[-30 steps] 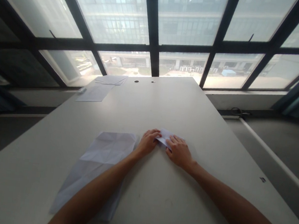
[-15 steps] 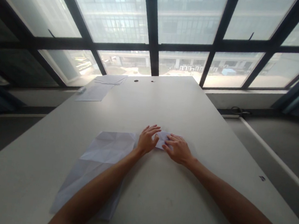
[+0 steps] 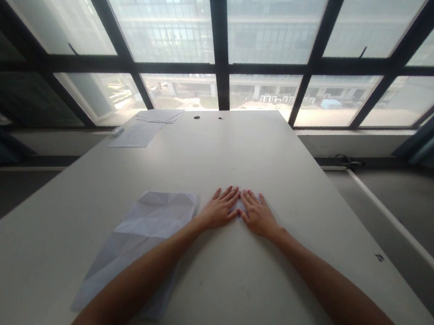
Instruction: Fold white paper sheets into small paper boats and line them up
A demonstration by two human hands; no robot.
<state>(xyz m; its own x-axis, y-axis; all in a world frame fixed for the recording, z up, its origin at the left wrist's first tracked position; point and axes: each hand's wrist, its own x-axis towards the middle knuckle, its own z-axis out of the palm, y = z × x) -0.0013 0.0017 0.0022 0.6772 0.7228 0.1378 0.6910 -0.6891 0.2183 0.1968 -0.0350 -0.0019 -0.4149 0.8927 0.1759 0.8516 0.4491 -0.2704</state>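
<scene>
Flat on a small folded piece of white paper [image 3: 240, 205] lie both of my hands, side by side near the middle of the table. My left hand [image 3: 220, 208] has its fingers stretched out and covers the paper's left part. Over the right part rests my right hand [image 3: 258, 213], fingers also extended. Only a narrow strip of the paper shows between the two hands; the rest is hidden beneath them. A larger creased sheet of white paper [image 3: 144, 227] lies to the left, partly behind my left forearm.
The white table [image 3: 218, 155] reaches towards a wall of dark-framed windows. Several white sheets [image 3: 136, 134] lie at its far left corner. A small dark mark [image 3: 379, 257] is near the right edge. Blue curtains [image 3: 432, 131] hang at the right.
My left hand has moved right and down onto the folded paper, its fingers now flat. The right hand has flattened too, and less of the paper shows.
</scene>
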